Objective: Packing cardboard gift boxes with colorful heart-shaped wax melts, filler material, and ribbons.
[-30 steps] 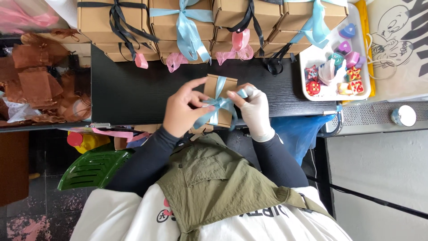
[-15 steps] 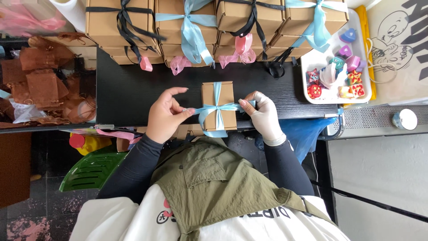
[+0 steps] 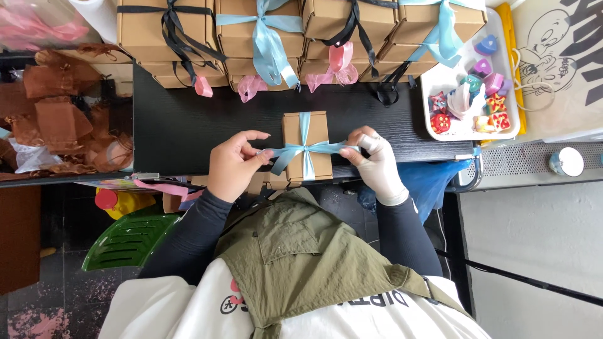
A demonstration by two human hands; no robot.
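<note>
Here a small brown box (image 3: 306, 145) lies flat on the black table (image 3: 182, 135), near its front edge, straight ahead of the person. A light blue ribbon (image 3: 300, 150) crosses over the lid, one band running lengthwise and the other sideways, meeting at a knot near the middle. The left hand (image 3: 233, 164) sits just beside the box on its left, thumb and forefinger pinched shut on one end of the ribbon. The right hand (image 3: 375, 160), in a pale glove, sits just beside the box on its right, its fingertips closed on the other end; both ends are pulled out sideways and look taut. Neither hand rests on the box itself.

At the far side of the table stands a row of stacked boxes (image 3: 301, 31) of the same brown kind, tied with black, light blue and pink bows. To the right of them a white tray (image 3: 440, 88) holds small coloured shapes, red, purple and teal. Brown gauzy bags (image 3: 56, 119) lie heaped off the left end of the table
</note>
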